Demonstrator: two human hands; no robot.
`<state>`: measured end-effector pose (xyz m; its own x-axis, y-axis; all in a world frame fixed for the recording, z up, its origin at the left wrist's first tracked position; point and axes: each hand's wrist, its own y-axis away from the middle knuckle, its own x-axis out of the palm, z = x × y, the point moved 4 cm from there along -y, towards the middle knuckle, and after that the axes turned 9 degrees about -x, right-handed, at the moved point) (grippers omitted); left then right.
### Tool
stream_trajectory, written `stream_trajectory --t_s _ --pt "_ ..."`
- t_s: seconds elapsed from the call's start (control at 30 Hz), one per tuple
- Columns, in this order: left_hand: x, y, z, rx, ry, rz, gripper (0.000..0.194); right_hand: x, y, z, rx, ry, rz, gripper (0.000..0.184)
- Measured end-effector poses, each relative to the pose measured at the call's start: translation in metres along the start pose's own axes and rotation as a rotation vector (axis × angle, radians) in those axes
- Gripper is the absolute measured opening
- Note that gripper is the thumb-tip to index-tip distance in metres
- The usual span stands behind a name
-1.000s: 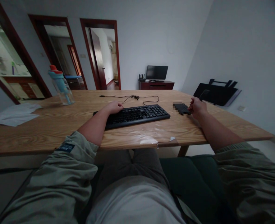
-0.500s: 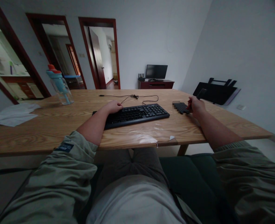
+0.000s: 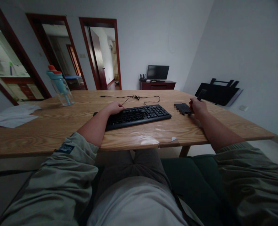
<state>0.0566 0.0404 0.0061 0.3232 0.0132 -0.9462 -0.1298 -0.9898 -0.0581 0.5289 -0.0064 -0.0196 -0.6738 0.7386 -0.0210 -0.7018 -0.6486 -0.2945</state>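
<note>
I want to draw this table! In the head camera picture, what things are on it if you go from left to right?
White papers → water bottle → left hand → black keyboard → small dark flat thing, partly blurred → right hand, closed on a dark stick-like object.

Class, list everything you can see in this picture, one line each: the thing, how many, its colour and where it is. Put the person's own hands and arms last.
keyboard: one, black, middle of the table.
cable: one, black, behind the keyboard.
dark flat object: one, blurred, right of the keyboard.
water bottle: one, clear with blue and red top, far left.
papers: a few, white, left edge.
table: one, light wood.
monitor: one, black, on a far cabinet.
left hand: one, resting on the keyboard's left end.
right hand: one, closed on a slim dark object.
</note>
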Motion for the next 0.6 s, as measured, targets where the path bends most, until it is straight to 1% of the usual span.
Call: stream_trajectory --t_s 0.17,0.3,0.33,0.47,0.53,0.6 --pt "0.0 0.001 -0.001 0.004 -0.002 -0.007 0.029 0.0 0.007 0.007 0.004 0.017 -0.001 0.02" --pt "0.0 0.001 0.0 0.003 0.007 -0.002 0.031 -0.001 0.007 0.006 0.008 0.016 0.0 0.019" --pt "0.0 0.001 0.0 0.004 0.006 -0.001 0.031 -0.002 0.005 0.005 -0.019 0.026 -0.003 0.019" --pt "0.0 0.001 0.0 0.012 0.0 -0.001 0.029 -0.006 -0.002 0.009 -0.202 0.063 -0.036 0.02" --pt "0.0 0.001 0.0 0.013 0.001 -0.004 0.028 -0.009 -0.003 0.014 -0.255 0.027 -0.06 0.02" --pt "-0.001 0.002 -0.001 0.01 0.003 -0.006 0.028 -0.015 -0.003 0.02 -0.276 -0.037 -0.101 0.021"
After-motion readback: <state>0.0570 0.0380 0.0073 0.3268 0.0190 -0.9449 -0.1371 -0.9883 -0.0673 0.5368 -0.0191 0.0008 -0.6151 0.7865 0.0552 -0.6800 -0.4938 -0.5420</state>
